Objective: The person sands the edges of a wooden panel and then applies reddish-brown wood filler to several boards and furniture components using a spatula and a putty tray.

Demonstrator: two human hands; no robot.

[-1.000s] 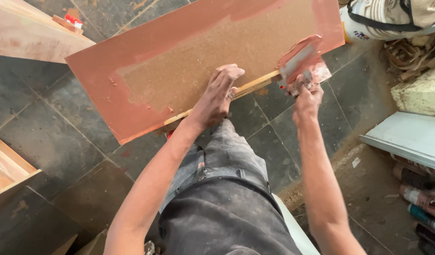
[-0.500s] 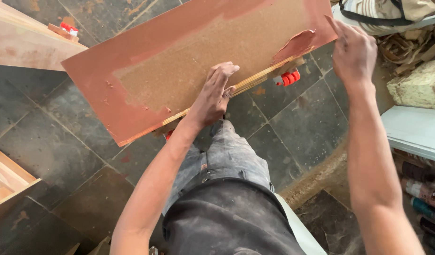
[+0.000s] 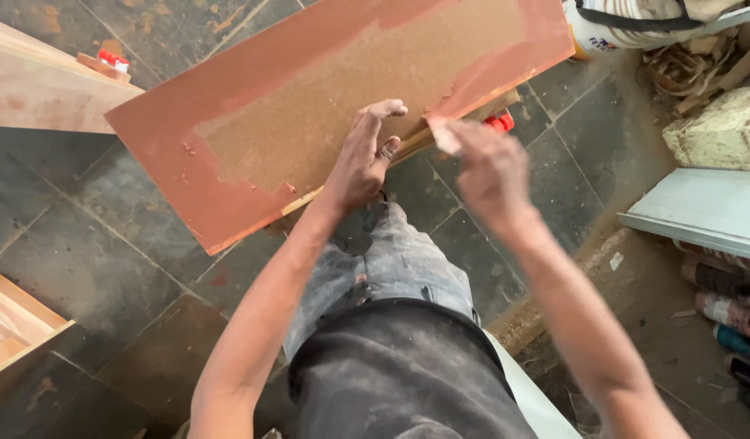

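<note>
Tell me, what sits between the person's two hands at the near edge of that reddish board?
In the head view, between the left hand and the right hand show only the reddish board's pale near edge and dark floor tiles below.

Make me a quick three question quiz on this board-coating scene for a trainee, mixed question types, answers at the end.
1. True or false: the left hand rests flat on the board.
2. Which part of the board is still bare brown? A) the middle B) the whole border C) none of it
3. Fill in: the right hand holds a small flat ___ at the board's near edge.

Key
1. True; its palm presses on the near edge.
2. A; reddish coating frames the border, the middle is uncoated.
3. Scraper; it is blurred, so its kind is only likely.
</note>
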